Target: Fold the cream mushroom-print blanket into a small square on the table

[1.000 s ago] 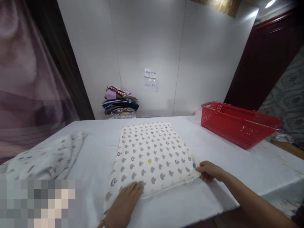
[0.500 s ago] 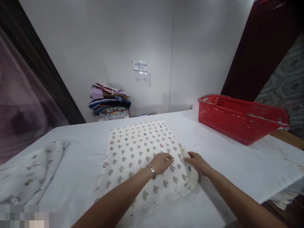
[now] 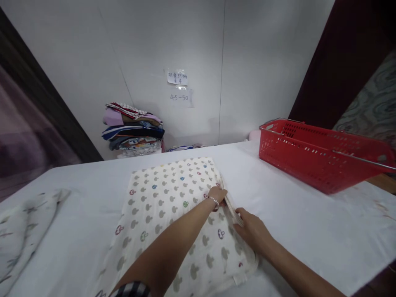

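A white baby blanket point(image 3: 168, 198) printed with grey and coloured mushrooms lies spread in layers before me. Its layered right edge is lifted a little. My left hand point(image 3: 217, 194), with a bracelet at the wrist, is closed on that edge towards the far end; its fingertips are partly hidden. Nearer to me, my right hand point(image 3: 252, 229) pinches the same edge between thumb and fingers. A small white tag shows at the near right corner of the blanket.
The blanket rests on a white-covered table point(image 3: 244, 173). A red basket point(image 3: 309, 163) with metal handles stands at the back right. Folded clothes point(image 3: 133, 130) are piled by the wall at the back left. Another printed cloth point(image 3: 27, 231) lies at the left. Two paper signs point(image 3: 179, 97) hang on the wall.
My left hand has moved forward along the blanket to its right edge and closed there. My right hand now grips the edge, which is raised. The view has shifted slightly.
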Demonstrator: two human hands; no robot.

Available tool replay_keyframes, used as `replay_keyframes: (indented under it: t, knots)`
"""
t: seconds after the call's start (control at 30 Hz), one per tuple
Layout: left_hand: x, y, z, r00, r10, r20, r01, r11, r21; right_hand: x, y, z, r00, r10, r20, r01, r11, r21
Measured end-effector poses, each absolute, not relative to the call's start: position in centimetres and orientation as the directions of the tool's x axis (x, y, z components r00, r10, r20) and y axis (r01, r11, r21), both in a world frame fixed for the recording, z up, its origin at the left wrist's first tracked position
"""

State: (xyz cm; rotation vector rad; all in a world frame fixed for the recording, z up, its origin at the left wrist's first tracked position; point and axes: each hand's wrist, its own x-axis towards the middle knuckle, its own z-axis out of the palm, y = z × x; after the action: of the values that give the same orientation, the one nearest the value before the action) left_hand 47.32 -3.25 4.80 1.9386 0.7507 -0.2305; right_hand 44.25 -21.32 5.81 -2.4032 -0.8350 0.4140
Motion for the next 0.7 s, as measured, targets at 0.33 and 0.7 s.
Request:
replay_keyframes:
  t: [0.33,0.7]
  knots:
    - [48.2,-3.3,3.7,0.784,0.378,-0.492,0.577,-0.153,0.802,50.5,-19.3,4.5,0.778,0.61,-0.154,0.222,-0.496,-0.84]
    - [48.6,-3.4,3.4,0.772,0.362,-0.522,0.604,-0.163,0.781,53.2,-17.0,3.0,0.793,0.582,-0.178,0.131,-0.45,-0.883]
